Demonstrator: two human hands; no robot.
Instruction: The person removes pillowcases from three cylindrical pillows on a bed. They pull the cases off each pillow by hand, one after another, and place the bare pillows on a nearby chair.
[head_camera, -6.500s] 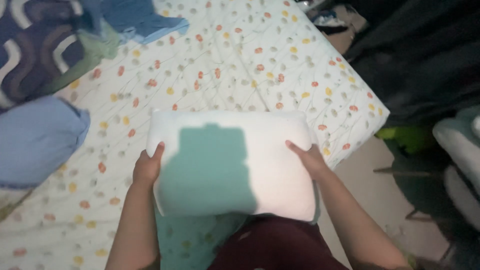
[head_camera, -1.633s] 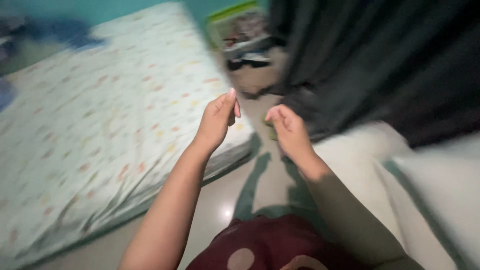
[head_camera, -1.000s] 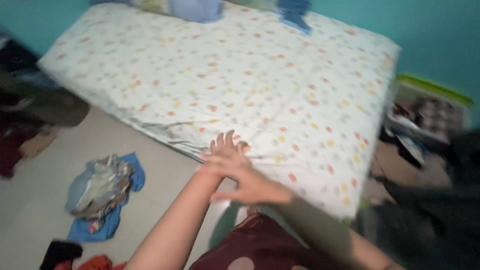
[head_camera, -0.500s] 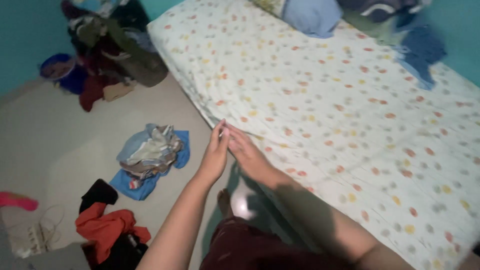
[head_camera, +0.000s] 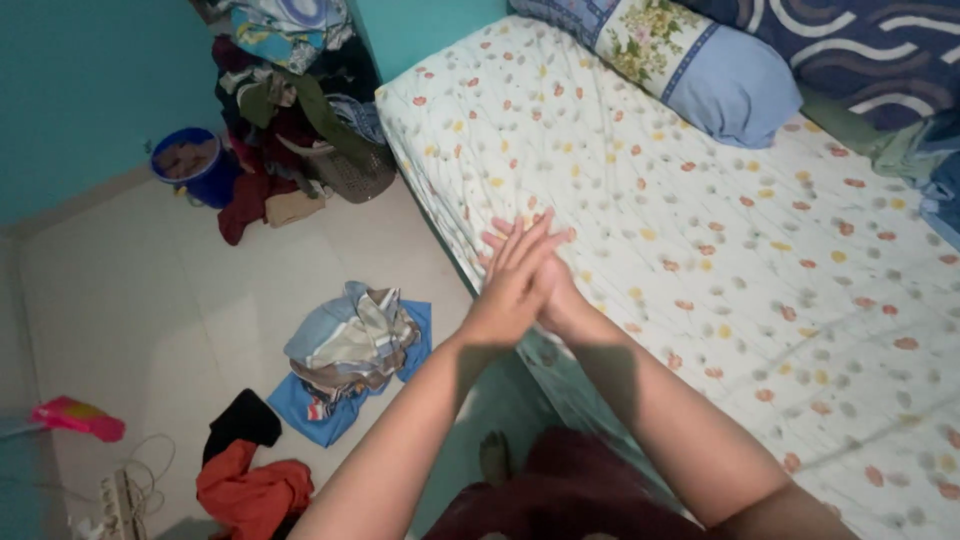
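Pressing flat against each other, the left hand (head_camera: 515, 285) and the right hand (head_camera: 545, 290) meet palm to palm above the near edge of the bed (head_camera: 700, 230), fingers stretched out and empty. The left one lies on top from this angle, so most of the right palm is hidden; only its fingertips show past the left's, and its wrist below. Whether the fingers touch the flowered sheet (head_camera: 640, 200) or hover over it cannot be told. A bare foot (head_camera: 492, 458) shows dimly in the shadow under the forearms.

Farther up the bed lie a blue pillow (head_camera: 730, 95) and a dark blue patterned blanket (head_camera: 860, 45), cut off by the top and right of the frame. On the floor (head_camera: 150, 290) beside the bed sits a small pile of clothes (head_camera: 352, 345); an orange and black garment (head_camera: 250, 480) lies nearer. Against the teal wall (head_camera: 90, 70) stand a blue bucket (head_camera: 190, 165) and a heaped laundry basket (head_camera: 300, 110), its top out of view.

Half a second ago the hands met only at the fingertips, held lower and more to the left; now they overlap fully, and the view has swung to take in the pillow whole. The white cushion held seconds earlier is gone.
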